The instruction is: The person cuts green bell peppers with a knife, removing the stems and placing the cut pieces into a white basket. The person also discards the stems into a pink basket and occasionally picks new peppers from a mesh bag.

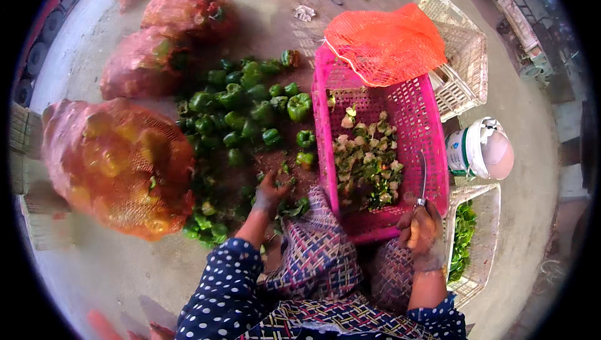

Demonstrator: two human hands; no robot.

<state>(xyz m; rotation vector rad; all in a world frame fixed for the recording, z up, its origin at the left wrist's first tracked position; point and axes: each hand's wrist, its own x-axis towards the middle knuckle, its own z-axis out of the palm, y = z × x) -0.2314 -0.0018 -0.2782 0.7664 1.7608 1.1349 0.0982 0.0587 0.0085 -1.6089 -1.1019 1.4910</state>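
Peppers (pixel 241 105), green ones, lie heaped on the concrete floor (pixel 113 265) just left of a pink crate (pixel 432 127). The person's left hand (pixel 270 193) reaches into the near edge of that heap, fingers curled down among the peppers; whether its grip has closed on one I cannot tell. The right hand (pixel 421 230) is clenched around the handle of a small knife (pixel 423 177), blade pointing up over the crate's near right corner. Inside the crate lies a pile of pepper trimmings (pixel 369 165), and an orange net bag (pixel 385 43) drapes its far end. Filled red mesh sacks (pixel 119 165) sit to the left.
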